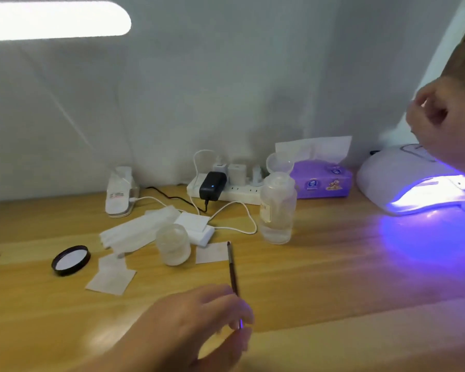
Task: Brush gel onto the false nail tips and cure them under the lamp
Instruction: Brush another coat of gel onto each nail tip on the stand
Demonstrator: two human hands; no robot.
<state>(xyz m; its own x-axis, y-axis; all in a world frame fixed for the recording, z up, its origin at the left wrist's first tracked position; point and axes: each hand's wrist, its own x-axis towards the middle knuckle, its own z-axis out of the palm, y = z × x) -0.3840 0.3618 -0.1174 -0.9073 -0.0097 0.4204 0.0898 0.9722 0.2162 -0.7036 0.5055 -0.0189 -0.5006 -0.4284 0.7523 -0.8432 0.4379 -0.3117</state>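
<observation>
While the wooden desk (320, 277) carries everything, the white curing lamp (381, 173) at its right end glows violet from its open mouth, with a purple tissue box (322, 181) just left of it and a clear bottle (278, 208) further left. Above the lamp the right hand (438, 122) hangs, fingers curled, too blurred to tell whether it pinches a nail tip. Well left of the lamp, nearer the camera, the left hand (199, 315) holds a thin brush (232, 267) by its lower end, bristles pointing away over a paper square (211, 252).
</observation>
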